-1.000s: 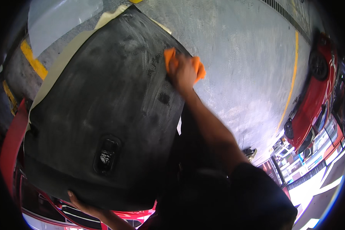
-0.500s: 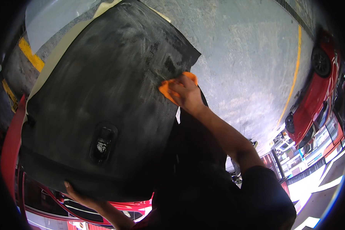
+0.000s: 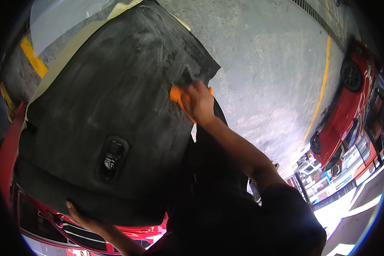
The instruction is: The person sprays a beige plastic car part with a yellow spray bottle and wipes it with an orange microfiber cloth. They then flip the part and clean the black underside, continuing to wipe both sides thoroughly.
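Observation:
A large black panel (image 3: 89, 94) with pale dusty smears spreads out before me. My right hand (image 3: 202, 104) presses a bunched orange cloth (image 3: 175, 94) onto it near its right edge; the moving fingers are slightly blurred. My left hand (image 3: 82, 218) grips the near left edge of the panel, thumb on top and the other fingers hidden underneath. Closer to me, an oval recessed handle (image 3: 112, 158) with a white mark is set in the panel. Darker patches show just beyond the cloth.
Along the panel's far left side runs a pale yellowish edge (image 3: 68, 59). Grey floor (image 3: 260, 64) with a yellow line (image 3: 322, 91) and a drain grate (image 3: 315, 17) lies beyond. Red bodywork (image 3: 143, 231) sits below the near edge. A red car (image 3: 339, 123) stands at the right.
My right hand and the orange cloth have slid a little to the left over the panel. My left hand keeps its hold on the near edge. The whole view has shifted slightly.

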A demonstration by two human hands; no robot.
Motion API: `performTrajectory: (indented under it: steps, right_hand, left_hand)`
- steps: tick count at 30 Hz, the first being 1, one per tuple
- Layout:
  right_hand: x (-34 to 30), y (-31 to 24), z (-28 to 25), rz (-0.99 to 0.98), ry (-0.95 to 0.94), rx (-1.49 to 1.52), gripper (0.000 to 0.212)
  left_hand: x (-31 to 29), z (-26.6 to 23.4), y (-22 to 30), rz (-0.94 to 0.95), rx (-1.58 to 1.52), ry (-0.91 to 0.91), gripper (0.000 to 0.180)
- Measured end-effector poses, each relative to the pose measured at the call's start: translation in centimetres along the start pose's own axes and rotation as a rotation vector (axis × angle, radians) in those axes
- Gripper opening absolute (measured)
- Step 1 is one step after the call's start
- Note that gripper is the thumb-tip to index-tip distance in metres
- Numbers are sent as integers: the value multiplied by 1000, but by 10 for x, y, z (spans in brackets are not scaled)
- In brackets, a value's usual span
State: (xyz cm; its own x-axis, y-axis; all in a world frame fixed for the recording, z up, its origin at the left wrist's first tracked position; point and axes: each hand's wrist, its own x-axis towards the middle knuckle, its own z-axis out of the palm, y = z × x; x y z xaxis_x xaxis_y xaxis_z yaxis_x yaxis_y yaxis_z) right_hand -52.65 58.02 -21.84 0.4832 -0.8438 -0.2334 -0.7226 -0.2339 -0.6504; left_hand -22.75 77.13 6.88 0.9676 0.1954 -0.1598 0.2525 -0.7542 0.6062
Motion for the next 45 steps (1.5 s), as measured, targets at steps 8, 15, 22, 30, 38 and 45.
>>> performTrajectory:
  steps: [8, 15, 22, 30, 38, 45]
  right_hand:
    - [40, 37, 23, 294, 80, 12, 18]
    - [47, 42, 24, 243, 88, -73, 15]
    - [32, 54, 0, 175, -148, -74, 18]
    - [88, -42, 21, 111, 12, 256, 17]
    - [93, -18, 32, 295, 83, 106, 19]
    - [99, -3, 42, 77, 126, 51, 13]
  left_hand:
    - [7, -4, -6, 70, 40, -36, 47]
    - [13, -12, -9, 71, 69, -59, 47]
    - [17, -14, -12, 84, 34, -74, 47]
    - [24, -30, -34, 490, 403, -163, 50]
    - [-9, 15, 17, -35, -51, 43, 52]
    - [14, -6, -4, 139, 167, 25, 56]
